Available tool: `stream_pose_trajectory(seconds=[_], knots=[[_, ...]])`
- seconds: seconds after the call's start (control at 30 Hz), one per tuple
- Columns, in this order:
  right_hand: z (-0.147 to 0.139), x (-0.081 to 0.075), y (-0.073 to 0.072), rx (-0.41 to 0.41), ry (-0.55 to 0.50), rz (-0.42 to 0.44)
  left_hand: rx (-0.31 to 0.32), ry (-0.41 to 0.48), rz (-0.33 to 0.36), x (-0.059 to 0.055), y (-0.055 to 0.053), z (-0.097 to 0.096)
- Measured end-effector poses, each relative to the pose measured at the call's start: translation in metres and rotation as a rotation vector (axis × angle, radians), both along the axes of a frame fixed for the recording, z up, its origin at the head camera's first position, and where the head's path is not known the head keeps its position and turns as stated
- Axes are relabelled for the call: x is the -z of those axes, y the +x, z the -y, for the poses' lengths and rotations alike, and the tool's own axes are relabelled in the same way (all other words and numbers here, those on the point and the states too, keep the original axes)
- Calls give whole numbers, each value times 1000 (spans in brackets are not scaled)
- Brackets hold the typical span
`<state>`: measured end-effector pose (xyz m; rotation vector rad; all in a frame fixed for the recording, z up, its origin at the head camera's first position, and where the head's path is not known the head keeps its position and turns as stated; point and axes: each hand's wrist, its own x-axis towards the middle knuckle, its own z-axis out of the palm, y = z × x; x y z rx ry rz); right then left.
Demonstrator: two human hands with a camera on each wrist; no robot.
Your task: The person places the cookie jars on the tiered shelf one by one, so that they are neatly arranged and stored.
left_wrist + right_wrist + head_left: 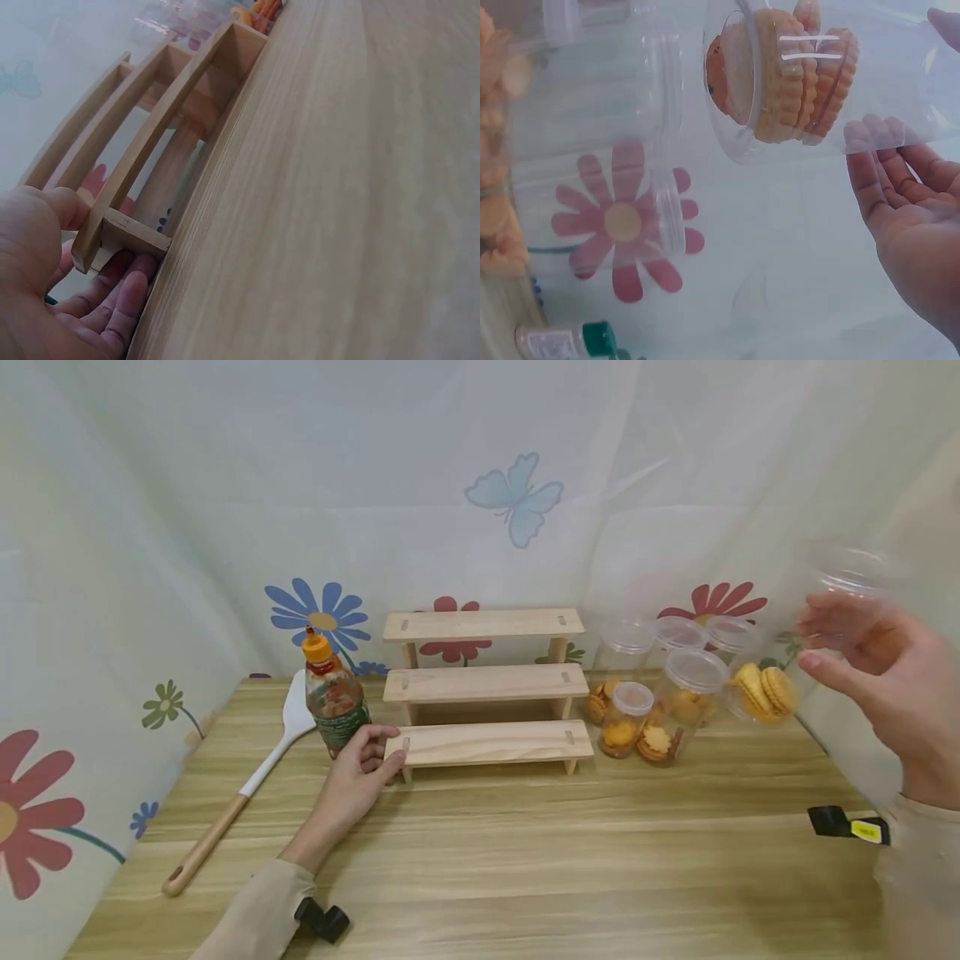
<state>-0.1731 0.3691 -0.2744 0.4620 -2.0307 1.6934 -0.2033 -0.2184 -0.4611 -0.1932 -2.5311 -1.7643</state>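
Observation:
A three-step wooden display rack [487, 743] stands mid-table. My left hand [363, 768] grips the left end of its lowest step; in the left wrist view, the thumb lies over the board and the fingers are at the end support [135, 231]. On the right, my right hand [877, 668] holds a clear plastic jar [885, 75] in the air, fingers against its side. Scalloped yellow cookies [765, 691] sit inside near the jar's bottom. The jar looks tilted in the head view, and blur hides part of its outline.
Several clear lidded jars with cookies [693, 672] crowd the rack's right side, with a small jar [626, 718] in front. A sauce bottle [337, 702] and a white spatula [258, 772] are on the left. A green-capped bottle [562, 341] shows in the right wrist view.

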Motion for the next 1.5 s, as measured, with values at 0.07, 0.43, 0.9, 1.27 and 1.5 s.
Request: stream_pose_trajectory(seconds=[0.07,0.43,0.9,1.27,1.5], knots=[[8,-6,-7,-49,-39,-11,-2,3,4,0,1,0],[62,-30,-50,-117,-11,13,-8,8,1,2,1,2],[164,-48,-99,-125,195,6,-5,11,-8,0,2,4],[243,-46,-127,-263,174,3,0,17,-12,0,-1,-2],[287,-40,-143,-281,184,8,-2,16,-15,-2,1,-1]])
